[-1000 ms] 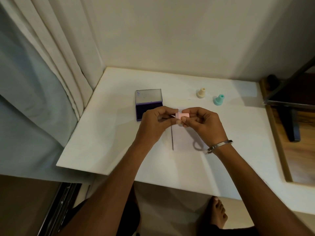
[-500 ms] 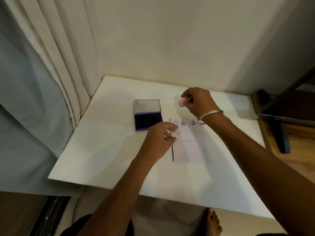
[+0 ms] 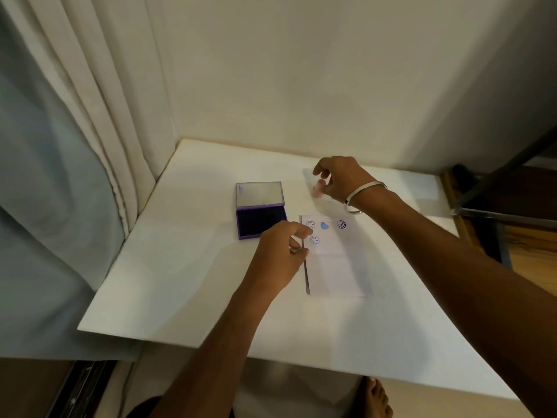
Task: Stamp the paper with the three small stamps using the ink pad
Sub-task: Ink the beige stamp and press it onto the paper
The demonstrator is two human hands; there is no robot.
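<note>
Pink plastic shows at the fingertips of the right hand (image 3: pixel 340 179): the pink stamp (image 3: pixel 318 188), which a second ago both hands held together over the paper, has been carried to the far side of the surface (image 3: pixel 180 282), beyond the top edge of the paper (image 3: pixel 334 267). The grip there looks loosened, fingers spread and the stamp blurred at their tips, so whether it is held or just let go I cannot tell. The left hand (image 3: pixel 280 254) has dropped to the paper's left edge and pinches it lightly. With the hands apart, four blue marks now show along the paper's top: two smiley faces, a heart and a round one. The ink pad (image 3: pixel 260 224) lies open just left of the paper, lid folded back. The other two stamps are hidden behind the right hand. By my reckoning the stamping itself looks done, and this is the putting-away of the last stamp.
</note>
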